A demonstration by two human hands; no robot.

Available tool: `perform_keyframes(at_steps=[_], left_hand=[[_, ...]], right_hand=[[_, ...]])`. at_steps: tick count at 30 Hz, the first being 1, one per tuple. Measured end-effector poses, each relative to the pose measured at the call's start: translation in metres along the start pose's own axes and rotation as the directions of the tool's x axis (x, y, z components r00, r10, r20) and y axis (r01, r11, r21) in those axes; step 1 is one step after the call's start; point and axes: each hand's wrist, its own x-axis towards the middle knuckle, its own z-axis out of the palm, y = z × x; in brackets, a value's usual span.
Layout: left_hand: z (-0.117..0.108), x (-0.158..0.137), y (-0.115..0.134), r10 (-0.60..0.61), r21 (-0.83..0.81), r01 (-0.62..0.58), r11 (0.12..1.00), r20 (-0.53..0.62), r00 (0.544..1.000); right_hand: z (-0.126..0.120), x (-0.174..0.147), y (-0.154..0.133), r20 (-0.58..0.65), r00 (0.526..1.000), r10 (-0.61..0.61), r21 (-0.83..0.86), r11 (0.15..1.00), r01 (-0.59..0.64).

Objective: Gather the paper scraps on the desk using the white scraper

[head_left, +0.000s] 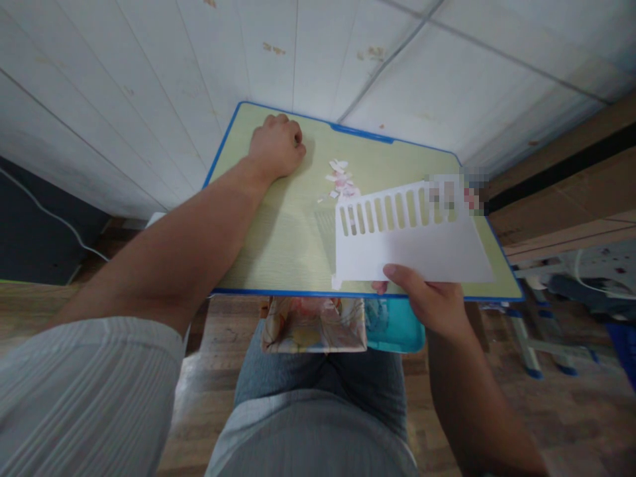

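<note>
My right hand (437,301) pinches the lower edge of a white sheet (407,255), thumb on top and fingers below. A row of several long rounded slots is cut along the sheet's far side. The sheet is raised over the pale green tabletop (278,245), with its shadow to the left. My left hand (279,146) rests near the table's far left part, its fingers curled; whether it holds anything is hidden. Between my left hand and the sheet lies a small pile of white and pinkish paper scraps (341,179).
A patterned open box (313,331) and a turquoise tray (402,324) sit at my lap below the table's blue edge. White wall panels (268,53) with a cable stand behind the table. Cardboard boxes (561,185) are on the right, and part of the sheet's right side is blurred out.
</note>
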Motion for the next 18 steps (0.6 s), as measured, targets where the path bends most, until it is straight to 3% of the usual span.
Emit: perform_keyframes(at_steps=[8, 18], left_hand=[[0.001, 0.001, -0.001, -0.006, -0.034, 0.006, 0.999, -0.001, 1.000], [-0.001, -0.001, 0.001, -0.007, 0.008, 0.007, 1.000, 0.013, 1.000]], right_hand=[[-0.009, -0.005, 0.012, 0.028, 1.000, 0.008, -0.058, 0.998, -0.007], [-0.051, -0.028, 0.030, -0.176, 0.984, 0.035, -0.071, 0.996, -0.049]])
